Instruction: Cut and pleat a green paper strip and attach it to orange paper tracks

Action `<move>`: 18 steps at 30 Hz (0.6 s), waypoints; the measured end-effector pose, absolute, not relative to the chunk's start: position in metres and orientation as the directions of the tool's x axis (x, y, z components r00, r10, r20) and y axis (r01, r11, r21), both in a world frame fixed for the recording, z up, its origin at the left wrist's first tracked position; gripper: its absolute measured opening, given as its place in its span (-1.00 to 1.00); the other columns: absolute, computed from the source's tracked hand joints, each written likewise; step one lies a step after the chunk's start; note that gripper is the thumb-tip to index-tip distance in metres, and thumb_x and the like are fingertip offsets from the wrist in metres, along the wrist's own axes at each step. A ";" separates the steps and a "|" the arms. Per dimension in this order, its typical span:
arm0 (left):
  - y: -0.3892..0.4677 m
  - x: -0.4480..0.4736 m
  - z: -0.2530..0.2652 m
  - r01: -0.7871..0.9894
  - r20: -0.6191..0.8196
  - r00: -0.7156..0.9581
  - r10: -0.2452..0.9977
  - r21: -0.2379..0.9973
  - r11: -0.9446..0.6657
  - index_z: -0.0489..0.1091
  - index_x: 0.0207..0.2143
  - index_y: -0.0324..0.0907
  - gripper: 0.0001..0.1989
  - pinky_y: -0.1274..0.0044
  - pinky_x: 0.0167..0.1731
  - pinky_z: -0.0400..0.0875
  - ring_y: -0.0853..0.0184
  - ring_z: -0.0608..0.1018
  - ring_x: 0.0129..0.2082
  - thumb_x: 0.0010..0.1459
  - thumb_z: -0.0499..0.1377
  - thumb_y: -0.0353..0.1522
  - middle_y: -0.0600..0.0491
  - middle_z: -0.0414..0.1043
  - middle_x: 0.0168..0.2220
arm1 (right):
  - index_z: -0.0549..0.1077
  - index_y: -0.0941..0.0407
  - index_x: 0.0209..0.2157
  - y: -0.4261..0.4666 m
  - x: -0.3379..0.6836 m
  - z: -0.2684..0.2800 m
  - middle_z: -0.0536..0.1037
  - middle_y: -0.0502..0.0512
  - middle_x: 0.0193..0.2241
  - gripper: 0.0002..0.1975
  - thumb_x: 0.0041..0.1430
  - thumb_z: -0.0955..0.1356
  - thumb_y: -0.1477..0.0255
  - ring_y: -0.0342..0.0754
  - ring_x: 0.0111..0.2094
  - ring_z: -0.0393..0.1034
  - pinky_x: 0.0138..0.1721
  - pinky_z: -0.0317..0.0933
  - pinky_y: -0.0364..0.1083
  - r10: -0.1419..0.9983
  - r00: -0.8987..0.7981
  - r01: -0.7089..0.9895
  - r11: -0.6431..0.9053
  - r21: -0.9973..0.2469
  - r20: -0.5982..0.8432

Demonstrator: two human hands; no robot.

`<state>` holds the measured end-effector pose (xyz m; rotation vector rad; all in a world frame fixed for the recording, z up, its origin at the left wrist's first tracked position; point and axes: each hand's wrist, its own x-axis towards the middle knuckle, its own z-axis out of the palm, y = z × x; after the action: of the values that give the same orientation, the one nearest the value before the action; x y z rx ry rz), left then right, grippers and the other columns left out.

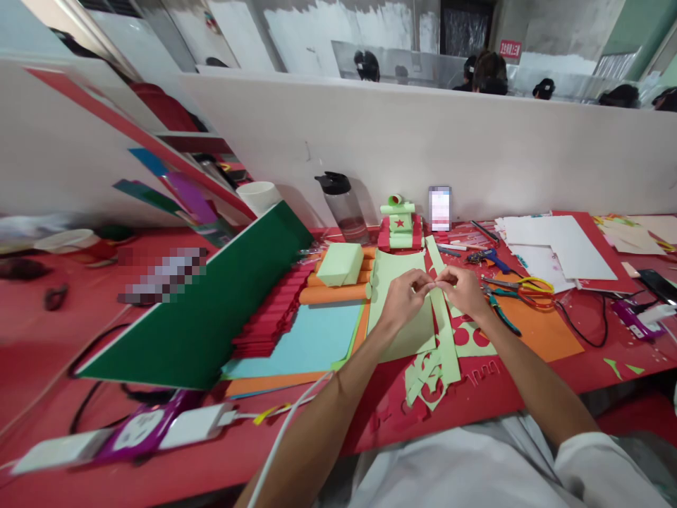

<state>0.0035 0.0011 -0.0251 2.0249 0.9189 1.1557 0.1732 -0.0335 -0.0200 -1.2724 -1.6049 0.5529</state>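
Pinching with left hand (408, 295) and right hand (463, 289) in narrow grip, can't tell on what; over pale green strip (447, 339), with scissors (514, 286) at 3 o'clock.

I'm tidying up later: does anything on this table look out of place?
The pale green scraps lie in a ragged heap near the front edge of the red table, untidy beside the flat green sheet.

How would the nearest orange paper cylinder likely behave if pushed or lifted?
The nearest orange paper cylinder would probably roll, given its round sides. It looks light, seemingly just paper. The orange cylinders behind it may block backward movement.
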 end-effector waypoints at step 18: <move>0.002 0.005 -0.023 0.045 0.330 0.324 0.887 0.931 -0.363 0.56 -0.21 -0.17 -0.72 0.50 -0.30 0.48 0.33 0.55 -0.38 0.10 0.32 -0.18 0.03 0.55 -0.35 | 0.59 0.10 -0.31 -0.030 0.181 -0.018 0.61 0.05 -0.36 -0.76 0.03 0.50 0.25 -0.05 -0.32 0.50 -0.20 0.38 -0.08 0.965 0.032 0.047 0.260 -0.964 0.262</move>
<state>0.0050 0.0020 -0.0234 1.6802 0.8494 1.1614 0.1815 -0.0297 -0.0177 -1.0595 -1.3257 0.9656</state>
